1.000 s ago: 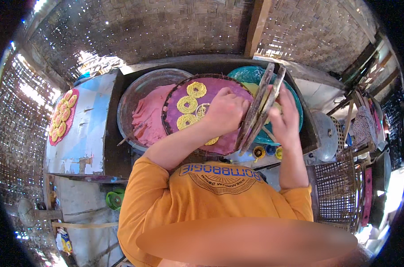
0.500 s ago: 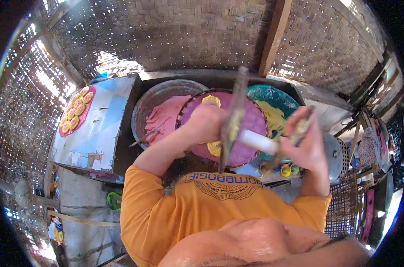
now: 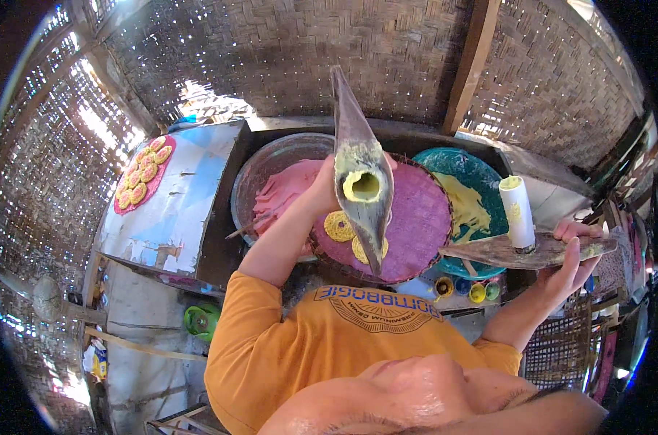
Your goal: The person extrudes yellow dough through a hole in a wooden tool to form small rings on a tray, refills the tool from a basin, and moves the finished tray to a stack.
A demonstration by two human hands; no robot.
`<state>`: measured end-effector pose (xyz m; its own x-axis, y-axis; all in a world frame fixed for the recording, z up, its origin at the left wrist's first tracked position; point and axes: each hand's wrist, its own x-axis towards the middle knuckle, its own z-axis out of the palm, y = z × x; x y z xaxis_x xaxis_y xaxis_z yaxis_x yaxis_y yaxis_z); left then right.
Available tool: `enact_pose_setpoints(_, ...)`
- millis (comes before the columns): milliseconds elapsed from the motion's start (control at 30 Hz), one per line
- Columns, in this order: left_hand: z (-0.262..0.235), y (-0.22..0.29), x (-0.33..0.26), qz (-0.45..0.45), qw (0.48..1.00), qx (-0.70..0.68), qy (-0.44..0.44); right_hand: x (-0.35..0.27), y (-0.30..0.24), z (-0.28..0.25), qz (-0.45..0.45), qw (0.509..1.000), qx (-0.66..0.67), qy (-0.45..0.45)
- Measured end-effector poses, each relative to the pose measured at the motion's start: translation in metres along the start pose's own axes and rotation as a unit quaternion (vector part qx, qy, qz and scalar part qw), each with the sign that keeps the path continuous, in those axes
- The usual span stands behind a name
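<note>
Paddle of holed grey wood (image 3: pixel 367 212), left hand (image 3: pixel 327 187) clasping, points chestward; right hand (image 3: pixel 572 257) holds crosswise brown-wood plank (image 3: pixel 550 254) (white tube (image 3: pixel 517 217) upright).

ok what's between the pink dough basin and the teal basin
In the head view, a round purple-pink tray with yellow dough rings lies between them, partly hidden by a holed wooden press piece in the left hand.
</note>
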<state>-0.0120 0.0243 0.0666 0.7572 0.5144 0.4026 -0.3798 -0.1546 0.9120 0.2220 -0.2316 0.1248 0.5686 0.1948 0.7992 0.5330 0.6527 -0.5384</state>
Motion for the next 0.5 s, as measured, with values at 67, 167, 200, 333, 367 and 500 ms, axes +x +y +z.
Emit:
enact_pose_setpoints(67,-0.014,0.01,0.007,-0.04,0.987,-0.149,-0.034,-0.001,0.001,-0.005,0.008,1.0,0.014,0.008)
enact_pose_setpoints(167,-0.032,0.03,0.012,0.015,0.99,-0.13,-0.043,-0.001,0.003,-0.011,0.019,1.0,0.019,0.013)
enact_pose_setpoints(200,-0.04,0.035,0.01,0.047,0.995,-0.085,-0.018,-0.001,0.003,-0.013,0.024,0.999,0.02,0.011)
enact_pose_setpoints(333,-0.075,0.07,0.007,0.079,0.996,-0.039,0.012,-0.002,0.006,-0.019,0.044,0.999,0.009,-0.003)
enact_pose_setpoints(367,-0.079,0.077,0.007,0.11,0.994,0.013,0.01,-0.002,0.008,-0.02,0.052,0.999,0.014,-0.007)
enact_pose_setpoints(500,-0.097,0.094,0.004,0.104,0.99,-0.095,-0.025,-0.006,0.018,-0.019,0.079,0.996,0.037,-0.011)
